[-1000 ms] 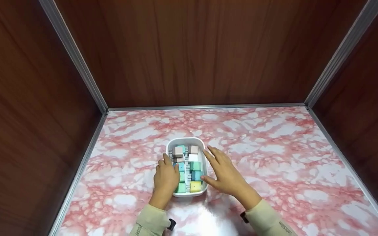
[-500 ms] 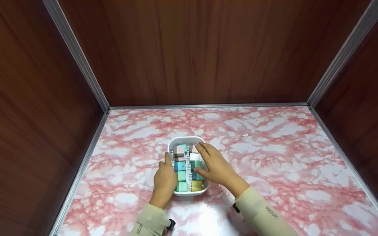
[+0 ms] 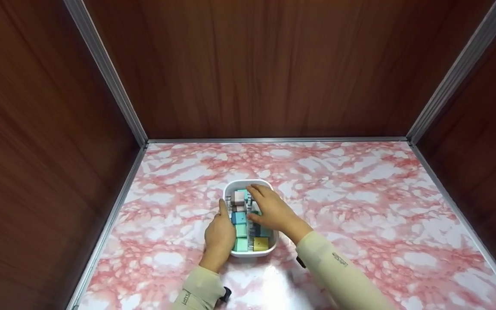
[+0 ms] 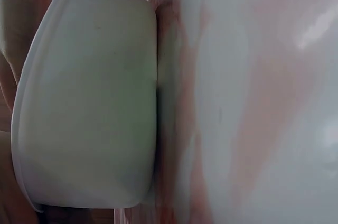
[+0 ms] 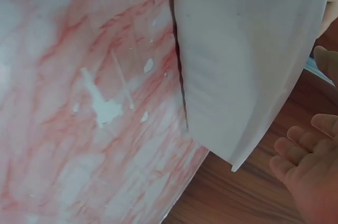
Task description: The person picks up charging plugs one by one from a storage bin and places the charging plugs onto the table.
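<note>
A white plastic tub (image 3: 251,254) holds several small coloured blocks with thin prongs, like plug chargers, in two columns. My left hand (image 3: 220,232) rests at the tub's left rim, its index finger straight along the edge. Over the right column my right hand (image 3: 274,211) hovers with fingers extended and loosely bent, and hides some blocks. A yellow block (image 3: 261,244) and a blue block (image 3: 239,218) stay visible. In the left wrist view the tub's wall (image 4: 90,102) fills the left side. The right wrist view shows the right hand's fingers (image 5: 296,150) with nothing gripped.
The tub stands on a red-and-white marbled table surface (image 3: 360,206). Dark wood panels (image 3: 274,69) rise at the back and both sides, with metal strips (image 3: 274,140) along their edges.
My right hand has moved left from the tub's right rim to above the right column. The left hand's fingers have drawn back from the blocks to the left rim.
</note>
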`<control>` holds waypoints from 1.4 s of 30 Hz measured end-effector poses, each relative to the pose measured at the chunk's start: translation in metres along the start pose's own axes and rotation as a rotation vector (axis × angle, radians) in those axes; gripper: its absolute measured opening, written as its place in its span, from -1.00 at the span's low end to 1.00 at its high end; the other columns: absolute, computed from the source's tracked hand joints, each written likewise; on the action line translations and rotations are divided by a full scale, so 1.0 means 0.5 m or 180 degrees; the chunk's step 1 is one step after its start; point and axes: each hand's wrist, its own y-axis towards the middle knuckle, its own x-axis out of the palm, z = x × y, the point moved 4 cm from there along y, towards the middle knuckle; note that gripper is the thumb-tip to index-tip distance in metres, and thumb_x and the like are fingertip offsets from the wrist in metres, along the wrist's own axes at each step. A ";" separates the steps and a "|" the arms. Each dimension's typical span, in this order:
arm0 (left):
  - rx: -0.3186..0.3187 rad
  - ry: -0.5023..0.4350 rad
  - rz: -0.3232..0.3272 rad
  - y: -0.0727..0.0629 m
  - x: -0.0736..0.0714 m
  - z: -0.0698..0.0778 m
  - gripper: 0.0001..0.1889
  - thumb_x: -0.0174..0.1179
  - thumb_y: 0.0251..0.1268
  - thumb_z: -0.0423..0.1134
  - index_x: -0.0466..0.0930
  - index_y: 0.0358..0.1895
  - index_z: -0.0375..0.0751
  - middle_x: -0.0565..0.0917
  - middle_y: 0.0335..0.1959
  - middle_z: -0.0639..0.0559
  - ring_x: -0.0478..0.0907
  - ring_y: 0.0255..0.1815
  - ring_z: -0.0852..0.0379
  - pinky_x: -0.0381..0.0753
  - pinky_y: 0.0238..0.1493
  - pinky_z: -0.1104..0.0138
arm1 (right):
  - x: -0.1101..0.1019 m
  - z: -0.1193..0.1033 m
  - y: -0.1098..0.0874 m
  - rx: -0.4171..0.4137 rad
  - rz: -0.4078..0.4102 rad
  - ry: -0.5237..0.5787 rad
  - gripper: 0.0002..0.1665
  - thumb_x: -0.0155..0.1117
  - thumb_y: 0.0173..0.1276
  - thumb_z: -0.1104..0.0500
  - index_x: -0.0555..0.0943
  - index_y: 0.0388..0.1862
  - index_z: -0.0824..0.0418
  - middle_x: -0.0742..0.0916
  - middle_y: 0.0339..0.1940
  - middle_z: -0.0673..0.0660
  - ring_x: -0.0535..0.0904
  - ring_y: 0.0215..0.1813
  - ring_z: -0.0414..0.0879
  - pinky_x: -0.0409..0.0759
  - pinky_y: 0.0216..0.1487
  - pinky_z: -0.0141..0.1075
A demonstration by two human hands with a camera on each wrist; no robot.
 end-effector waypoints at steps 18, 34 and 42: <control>0.0101 0.0184 0.0239 -0.004 -0.003 0.006 -0.35 0.06 0.43 -0.37 0.19 0.57 -0.24 0.71 -0.44 -0.16 0.67 -0.55 -0.11 0.60 -0.50 -0.01 | 0.036 -0.025 0.093 -0.0003 -0.0225 -0.0354 -0.14 0.50 0.30 0.03 0.39 0.47 0.31 0.55 0.40 0.29 0.48 0.43 0.17 0.39 0.45 -0.01; 0.0112 0.0245 0.0184 -0.002 -0.003 0.005 -0.34 0.05 0.44 -0.36 0.16 0.59 -0.23 0.69 -0.46 -0.14 0.63 -0.58 -0.08 0.56 -0.54 0.00 | 0.082 -0.022 0.112 0.0230 -0.0105 -0.0751 -0.59 0.35 0.43 0.10 0.57 0.20 0.15 0.70 0.07 0.14 0.63 0.18 0.07 0.58 0.20 0.03; 0.0051 0.0214 0.0118 -0.002 -0.002 0.002 -0.32 0.03 0.45 -0.35 0.12 0.61 -0.20 0.71 -0.42 -0.15 0.64 -0.55 -0.09 0.57 -0.51 -0.01 | 0.089 -0.011 0.111 0.0282 0.0039 -0.0605 -0.63 0.32 0.42 0.16 0.59 0.18 0.15 0.71 0.05 0.14 0.63 0.17 0.08 0.59 0.18 0.03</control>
